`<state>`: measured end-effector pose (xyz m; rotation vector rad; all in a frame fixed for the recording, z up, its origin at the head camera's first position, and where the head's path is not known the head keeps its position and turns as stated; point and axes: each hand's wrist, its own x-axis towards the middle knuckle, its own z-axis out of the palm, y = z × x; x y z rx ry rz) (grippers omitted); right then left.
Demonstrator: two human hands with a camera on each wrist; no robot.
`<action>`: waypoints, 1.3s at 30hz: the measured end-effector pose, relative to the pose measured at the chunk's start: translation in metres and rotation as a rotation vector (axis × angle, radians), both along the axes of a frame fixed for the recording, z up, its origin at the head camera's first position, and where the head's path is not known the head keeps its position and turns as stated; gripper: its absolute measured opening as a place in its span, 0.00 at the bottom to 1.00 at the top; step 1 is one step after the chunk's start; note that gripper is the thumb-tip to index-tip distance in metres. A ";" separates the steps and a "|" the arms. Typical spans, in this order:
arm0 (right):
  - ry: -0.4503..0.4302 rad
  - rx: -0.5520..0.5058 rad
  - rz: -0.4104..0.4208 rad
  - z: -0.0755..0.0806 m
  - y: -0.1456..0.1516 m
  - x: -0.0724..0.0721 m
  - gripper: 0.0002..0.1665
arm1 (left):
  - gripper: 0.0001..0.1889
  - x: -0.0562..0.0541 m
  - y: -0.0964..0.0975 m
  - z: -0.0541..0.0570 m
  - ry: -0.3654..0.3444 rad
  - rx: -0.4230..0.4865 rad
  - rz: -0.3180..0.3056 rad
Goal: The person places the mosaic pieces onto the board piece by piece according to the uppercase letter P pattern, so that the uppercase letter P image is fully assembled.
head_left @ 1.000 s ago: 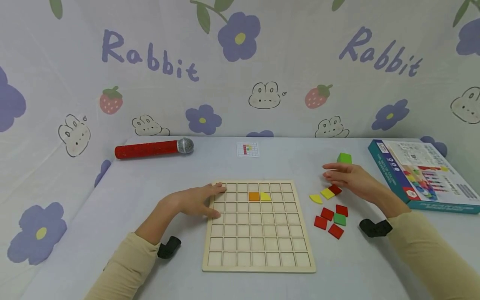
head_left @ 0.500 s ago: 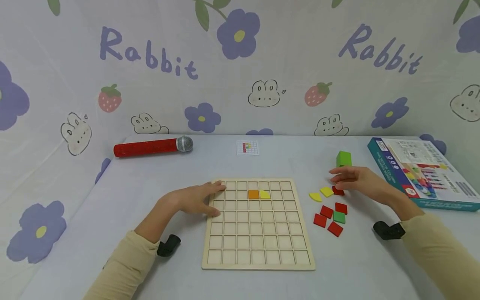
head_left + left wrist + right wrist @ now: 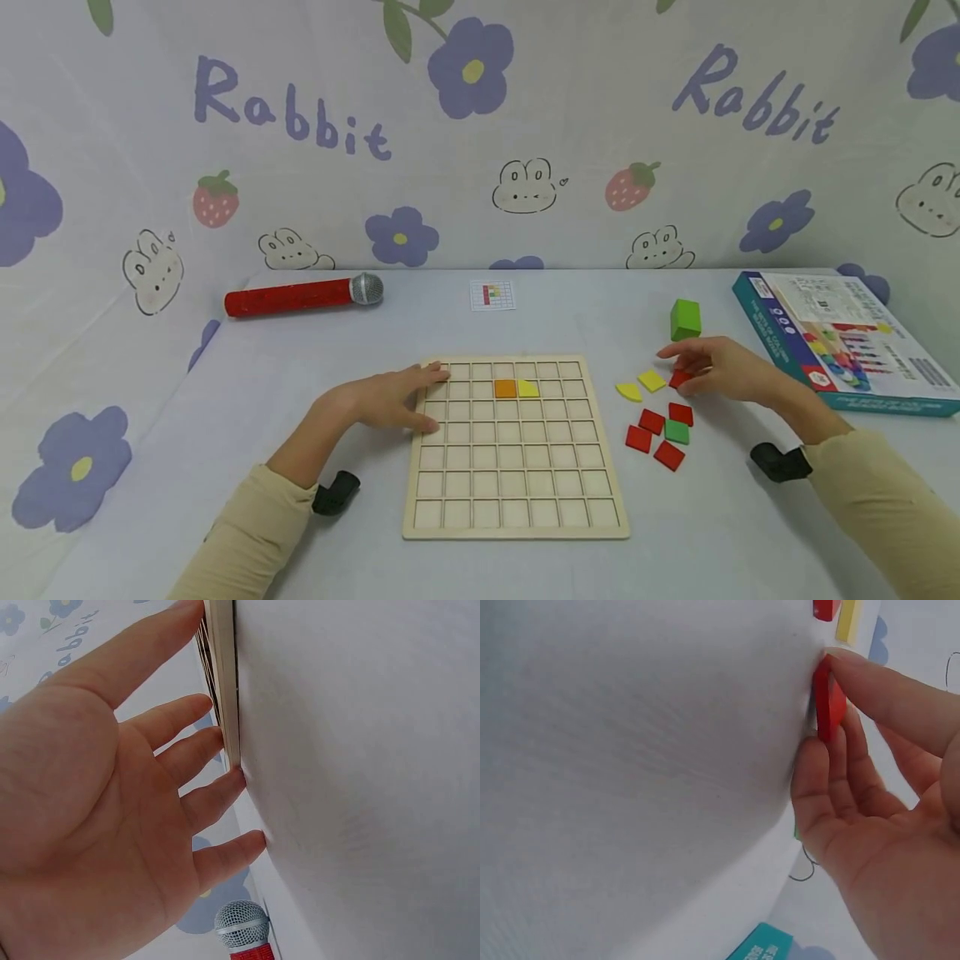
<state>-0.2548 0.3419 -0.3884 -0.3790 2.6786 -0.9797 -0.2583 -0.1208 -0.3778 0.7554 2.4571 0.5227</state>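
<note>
My left hand (image 3: 386, 400) rests with spread, straight fingers on the left edge of a wooden grid board (image 3: 517, 533); in the left wrist view its fingertips (image 3: 214, 735) meet the board's side. On the board sit an orange square tile (image 3: 506, 388) and a yellow tile (image 3: 528, 388), side by side. Right of the board, my right hand (image 3: 723, 369) pinches a red tile (image 3: 823, 701) at its edges between thumb and fingers, low at the table. Beside it lie a yellow square tile (image 3: 652, 381) and a yellow quarter-round tile (image 3: 628, 392).
Nearer me lie several red tiles (image 3: 669, 456) around a green tile (image 3: 677, 431). A green block (image 3: 686, 320) stands behind my right hand. A game box (image 3: 847, 337) lies at the right, a pattern card (image 3: 492, 295) at the back, a red microphone (image 3: 300, 297) at the back left.
My right hand has shifted right and lowered its thumb and fingers onto the red tile, which slid right, away from the yellow square. My left hand has stayed in place.
</note>
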 end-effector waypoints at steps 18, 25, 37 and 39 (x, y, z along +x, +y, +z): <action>-0.089 -0.090 -0.183 0.011 -0.015 -0.004 0.28 | 0.41 -0.001 0.000 0.000 0.017 -0.009 -0.003; -0.132 -0.166 -0.185 0.009 -0.040 -0.007 0.29 | 0.41 -0.002 0.000 -0.003 0.005 0.001 -0.001; -0.229 -0.280 -0.117 0.008 -0.092 -0.016 0.21 | 0.41 -0.001 0.000 -0.002 0.012 -0.004 0.004; -0.251 -0.310 -0.105 0.009 -0.101 -0.018 0.21 | 0.41 -0.001 0.000 -0.002 0.014 -0.007 0.006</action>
